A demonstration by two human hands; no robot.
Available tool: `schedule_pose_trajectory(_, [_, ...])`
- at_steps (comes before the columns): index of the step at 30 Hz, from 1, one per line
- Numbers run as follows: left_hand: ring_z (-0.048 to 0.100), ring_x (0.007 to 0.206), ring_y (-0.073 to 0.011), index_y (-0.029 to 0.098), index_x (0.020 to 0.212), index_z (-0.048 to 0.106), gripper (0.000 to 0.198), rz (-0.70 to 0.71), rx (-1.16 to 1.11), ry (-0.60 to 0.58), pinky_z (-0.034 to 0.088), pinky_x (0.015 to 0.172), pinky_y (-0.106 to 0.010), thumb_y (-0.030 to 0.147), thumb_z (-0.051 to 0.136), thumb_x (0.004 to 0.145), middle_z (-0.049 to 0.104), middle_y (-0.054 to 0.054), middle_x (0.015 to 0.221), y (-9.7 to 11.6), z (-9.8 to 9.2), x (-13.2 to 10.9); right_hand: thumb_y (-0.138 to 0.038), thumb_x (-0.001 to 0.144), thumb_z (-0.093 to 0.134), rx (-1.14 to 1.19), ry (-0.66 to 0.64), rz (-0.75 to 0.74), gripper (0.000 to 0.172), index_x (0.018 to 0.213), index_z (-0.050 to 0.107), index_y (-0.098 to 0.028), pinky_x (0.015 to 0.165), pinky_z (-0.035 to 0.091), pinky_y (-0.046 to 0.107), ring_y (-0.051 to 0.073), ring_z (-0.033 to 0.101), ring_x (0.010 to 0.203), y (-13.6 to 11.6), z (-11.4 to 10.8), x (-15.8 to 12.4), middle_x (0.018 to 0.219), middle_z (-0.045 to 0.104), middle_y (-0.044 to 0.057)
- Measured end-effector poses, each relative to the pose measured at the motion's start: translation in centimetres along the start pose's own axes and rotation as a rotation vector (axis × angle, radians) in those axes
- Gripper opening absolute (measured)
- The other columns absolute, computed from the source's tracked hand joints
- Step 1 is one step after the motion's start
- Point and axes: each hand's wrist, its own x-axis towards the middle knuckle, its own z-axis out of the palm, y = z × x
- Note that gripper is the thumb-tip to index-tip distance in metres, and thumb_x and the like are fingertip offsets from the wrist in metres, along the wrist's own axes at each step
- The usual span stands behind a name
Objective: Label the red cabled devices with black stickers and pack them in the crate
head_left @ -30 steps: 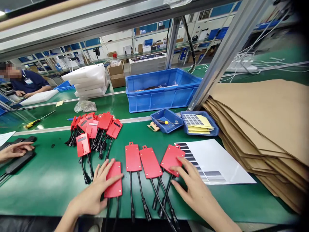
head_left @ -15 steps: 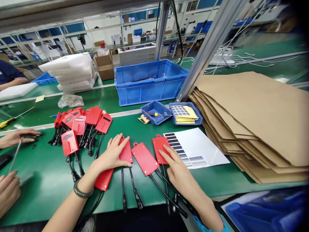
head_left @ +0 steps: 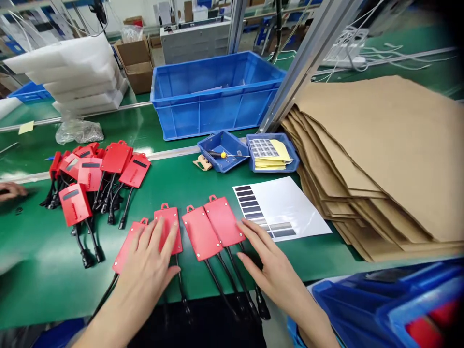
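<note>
Four-cornered red cases with screws and black cables lie in a row before me. My left hand [head_left: 152, 263] rests with fingers stretched over a tilted red case [head_left: 125, 244] and the more upright red case [head_left: 167, 218] beside it. My right hand [head_left: 273, 266] is spread, fingertips at the right edge of the rightmost red case [head_left: 224, 220]. That case lies side by side with another red case [head_left: 199, 232], their long edges touching. Black cables [head_left: 232, 273] run from the cases over the table's front edge. Neither hand grips anything.
Several more red cases [head_left: 89, 171] are heaped at left, near another person's hand [head_left: 10, 191]. A label sheet [head_left: 290, 208], small blue trays [head_left: 221, 162] and stacked cardboard [head_left: 380, 169] are at right. Behind stand a large blue bin [head_left: 213, 113] and a metal post [head_left: 308, 63].
My right hand has brought the rightmost case left against its neighbour. My left hand now covers parts of two cases and sits nearer to me. The view has tilted down.
</note>
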Motion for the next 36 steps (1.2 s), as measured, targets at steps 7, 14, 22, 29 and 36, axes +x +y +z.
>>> schedule_pose_trajectory(7, [0.046,0.129,-0.0400,0.019,0.147,0.033,0.089,-0.094,-0.200,-0.014,0.052,0.096,-0.053,0.051,0.075,0.075,0.041,-0.023,0.146,7.3,0.6,2.4,-0.022,0.094,0.046,-0.072,0.083,-0.069,0.052,0.145,0.034,-0.024,0.094,0.055,0.038,0.022,0.056,0.116,0.3,1.0,-1.7,0.127,0.057,0.011])
schedule_pose_trajectory(14, [0.033,0.138,-0.0422,0.011,0.141,0.041,0.073,-0.028,-0.262,-0.106,0.046,0.104,-0.056,0.031,0.071,0.078,0.033,-0.028,0.150,8.7,0.9,3.5,-0.019,0.096,0.038,-0.027,0.098,-0.062,0.043,0.139,0.041,-0.024,0.085,0.057,0.026,0.016,0.063,0.105,0.4,0.6,-2.4,0.120,0.060,0.008])
schedule_pose_trajectory(22, [0.056,0.119,-0.0406,0.012,0.110,0.060,0.049,-0.308,-0.216,-0.073,0.056,0.091,-0.054,0.036,0.081,0.072,0.051,-0.026,0.135,10.9,1.2,5.1,-0.043,0.097,0.034,-0.279,0.198,-0.171,0.058,0.148,0.028,-0.016,0.065,0.061,0.038,0.028,0.065,0.092,0.4,2.2,-1.6,0.112,0.058,0.018])
schedule_pose_trajectory(29, [0.059,0.118,-0.0352,0.013,0.129,0.046,0.044,-0.336,-0.267,-0.023,0.064,0.069,-0.040,0.006,0.046,0.086,0.045,-0.026,0.141,10.4,1.5,5.0,-0.040,0.099,0.032,-0.141,0.172,-0.197,0.056,0.152,0.023,-0.025,0.072,0.062,0.035,0.025,0.069,0.098,1.9,1.1,-1.0,0.117,0.067,0.013])
schedule_pose_trajectory(36, [0.061,0.117,-0.0301,0.010,0.138,0.044,0.046,-0.396,-0.584,0.019,0.060,0.086,-0.039,0.013,0.029,0.094,0.033,-0.027,0.150,8.1,1.4,2.6,-0.044,0.097,0.038,0.405,-0.085,0.151,0.067,0.154,0.012,-0.019,0.070,0.060,0.024,0.018,0.072,0.085,1.7,1.8,-2.2,0.110,0.072,0.012])
